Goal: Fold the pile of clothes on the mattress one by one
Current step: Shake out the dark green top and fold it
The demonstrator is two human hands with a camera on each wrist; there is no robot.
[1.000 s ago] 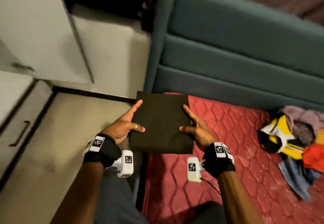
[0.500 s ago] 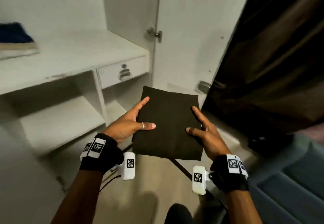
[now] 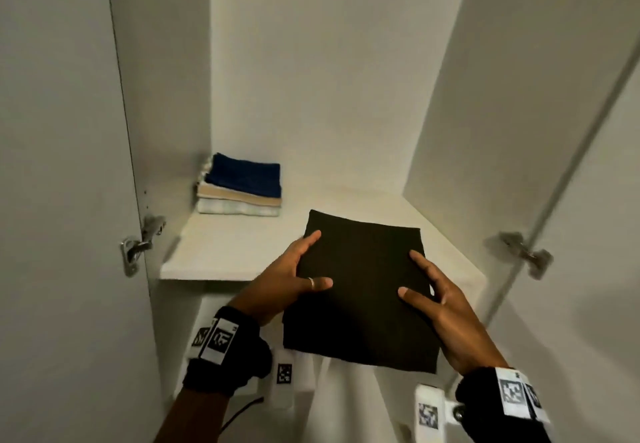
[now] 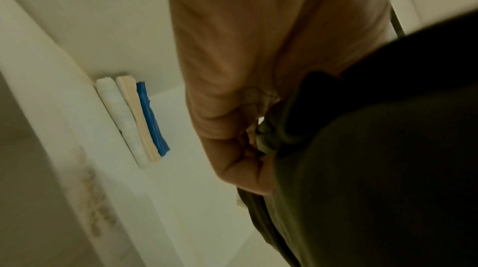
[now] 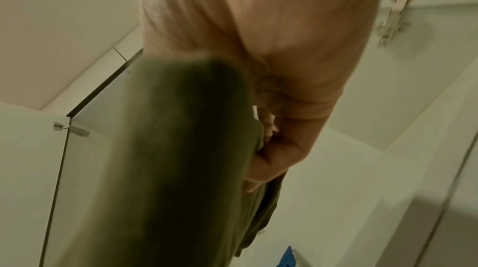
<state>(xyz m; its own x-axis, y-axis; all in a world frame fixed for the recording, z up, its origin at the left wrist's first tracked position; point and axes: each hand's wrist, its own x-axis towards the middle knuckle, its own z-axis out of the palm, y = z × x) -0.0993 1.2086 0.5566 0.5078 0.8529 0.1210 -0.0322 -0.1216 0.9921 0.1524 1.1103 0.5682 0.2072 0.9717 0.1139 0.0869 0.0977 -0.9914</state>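
A folded dark olive garment is held flat between my two hands in front of an open white wardrobe. Its far edge reaches over the shelf. My left hand grips its left edge, thumb on top and fingers underneath. My right hand grips the right edge the same way. In the left wrist view the left hand pinches the garment. In the right wrist view the right hand pinches the garment.
A stack of folded clothes, blue on top, then beige and white, sits at the shelf's back left. The same stack shows in the left wrist view. Wardrobe doors stand open on both sides, with metal hinges.
I have turned from the mattress to the wardrobe, carrying the folded garment in both hands. It is now raised to the shelf with the folded stack; the grip is unchanged.
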